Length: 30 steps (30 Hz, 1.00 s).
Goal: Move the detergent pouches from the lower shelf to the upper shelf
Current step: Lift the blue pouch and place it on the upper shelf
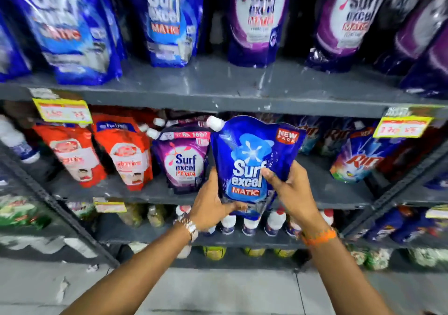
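You have the blue Surf excel pouch (252, 164) upright in front of the lower shelf (339, 193), clear of its board. Your left hand (213, 203) cups the base at 7 o'clock of the pouch; your right hand (286, 188) pinches the 4 o'clock side. Both are closed on it. The upper shelf (218, 89) at 12 o'clock is free between the standing blue pouch (167, 21) and purple pouch (259, 21). Lift too steeply and the white cap (215, 123) may catch the shelf edge; a soft base could slump over.

Dark grey metal shelving (218, 89) with yellow price tags (62, 110), above pale tiled floor (218, 290).
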{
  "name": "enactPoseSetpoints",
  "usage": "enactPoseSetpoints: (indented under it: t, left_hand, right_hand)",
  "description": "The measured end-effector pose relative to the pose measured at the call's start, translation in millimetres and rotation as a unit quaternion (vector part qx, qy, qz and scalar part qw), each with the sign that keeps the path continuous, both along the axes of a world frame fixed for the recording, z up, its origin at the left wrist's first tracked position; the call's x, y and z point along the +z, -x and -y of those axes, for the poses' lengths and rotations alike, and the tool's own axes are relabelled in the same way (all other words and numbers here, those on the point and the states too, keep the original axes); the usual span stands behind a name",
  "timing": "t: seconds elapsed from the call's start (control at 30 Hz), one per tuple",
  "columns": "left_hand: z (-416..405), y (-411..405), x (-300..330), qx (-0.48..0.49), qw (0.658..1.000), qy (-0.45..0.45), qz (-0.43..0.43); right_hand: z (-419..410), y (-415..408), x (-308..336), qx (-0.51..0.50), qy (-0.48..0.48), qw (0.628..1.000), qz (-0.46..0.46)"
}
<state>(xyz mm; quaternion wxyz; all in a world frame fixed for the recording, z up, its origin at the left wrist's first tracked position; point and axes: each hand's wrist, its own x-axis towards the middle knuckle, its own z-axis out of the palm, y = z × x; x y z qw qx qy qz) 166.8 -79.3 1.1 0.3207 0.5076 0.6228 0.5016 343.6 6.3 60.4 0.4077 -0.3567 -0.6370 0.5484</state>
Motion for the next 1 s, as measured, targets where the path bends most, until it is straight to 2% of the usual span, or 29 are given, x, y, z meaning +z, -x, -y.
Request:
enactPoseSetpoints:
  t: [0.2,0.43,0.6,0.77,1.0]
  left_hand:
    - [39.5,10.2,94.0,0.011,0.995,-0.094,-0.028]
    - [10.9,77.5,204.2,0.058,0.979,-0.193,-0.033]
    - [-11.0,124.5,244.6,0.094,0.978,-0.181,-0.037]
    - [-27.3,153.9,261.3,0.123,0.981,-0.148,-0.038]
    - [-37.5,181.6,273.8,0.124,0.984,-0.116,-0.053]
  right_hand:
    - [33.7,13.6,102.0,0.038,-0.079,0.996,-0.031]
    - [-13.0,85.3,205.2,0.064,-0.160,0.981,-0.093]
    - [-40.3,145.7,243.4,0.095,-0.177,0.976,-0.085]
    - [-50.4,187.2,254.9,0.095,-0.165,0.978,-0.081]
    - [-54.9,210.8,262.6,0.091,-0.144,0.983,-0.070]
